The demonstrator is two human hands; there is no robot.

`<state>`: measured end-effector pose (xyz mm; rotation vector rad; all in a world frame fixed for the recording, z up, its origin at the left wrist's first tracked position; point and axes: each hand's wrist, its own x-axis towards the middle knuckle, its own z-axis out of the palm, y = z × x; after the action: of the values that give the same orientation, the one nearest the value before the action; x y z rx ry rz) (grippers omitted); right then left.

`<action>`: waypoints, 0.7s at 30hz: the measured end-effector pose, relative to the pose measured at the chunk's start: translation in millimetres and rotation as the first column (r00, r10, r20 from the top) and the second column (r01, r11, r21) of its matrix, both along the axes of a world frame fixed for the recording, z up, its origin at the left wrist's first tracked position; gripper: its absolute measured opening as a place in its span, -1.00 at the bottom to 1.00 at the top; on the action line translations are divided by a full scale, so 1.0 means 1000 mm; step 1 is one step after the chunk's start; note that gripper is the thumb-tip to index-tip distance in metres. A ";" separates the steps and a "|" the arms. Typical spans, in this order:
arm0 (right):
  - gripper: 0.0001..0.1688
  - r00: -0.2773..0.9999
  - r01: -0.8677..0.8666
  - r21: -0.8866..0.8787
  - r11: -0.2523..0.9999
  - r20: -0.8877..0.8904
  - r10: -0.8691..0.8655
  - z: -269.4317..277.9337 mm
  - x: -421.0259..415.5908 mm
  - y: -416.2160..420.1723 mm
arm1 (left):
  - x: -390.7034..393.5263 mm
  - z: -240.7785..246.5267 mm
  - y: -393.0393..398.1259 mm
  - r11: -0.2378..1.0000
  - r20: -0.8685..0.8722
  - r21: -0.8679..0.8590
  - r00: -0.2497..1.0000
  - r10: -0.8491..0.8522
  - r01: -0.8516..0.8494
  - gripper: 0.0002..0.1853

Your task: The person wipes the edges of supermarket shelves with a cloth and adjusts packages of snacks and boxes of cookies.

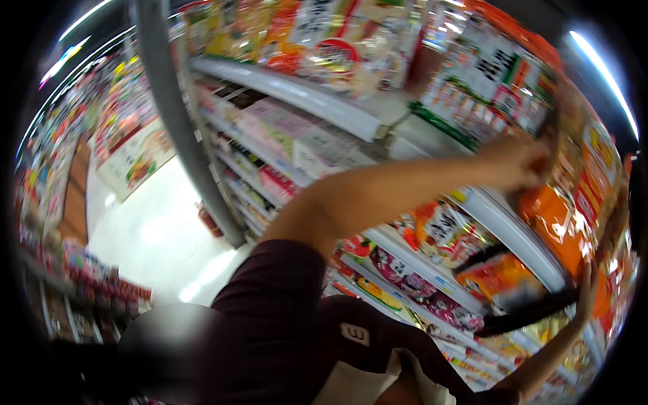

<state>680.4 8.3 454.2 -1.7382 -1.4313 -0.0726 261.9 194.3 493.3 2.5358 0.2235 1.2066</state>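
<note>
On the right, my left hand (516,159) reaches across a shelf with its fingers bent, between a white and green snack bag (486,81) and a large orange plastic bag (559,228). Motion blur hides whether the fingers grip anything. Lower down, my right hand (587,291) lies against the lower end of the orange bag, its fingers pointing up. Its grip is partly hidden at the picture's rim. A dark, elongated thing (531,311) runs beside my right wrist; its kind is unclear.
Shelf edges (293,93) and stacked pastel boxes (273,126) stand ahead. Below are more packaged foods (445,228). A grey upright post (167,101) borders the shelving. Across the pale floor (152,228) stand a red fire extinguisher (207,220) and another display (136,157).
</note>
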 end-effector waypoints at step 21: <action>-0.28 0.739 -0.130 -0.115 0.985 0.651 0.174 0.101 -0.303 0.096 | -0.092 0.029 0.229 0.332 0.298 -0.920 0.923 0.246 0.208 -0.28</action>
<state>377.9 104.8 555.7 -1.7112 -2.1015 -0.6207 169.5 422.9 522.0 1.1949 0.6468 1.0578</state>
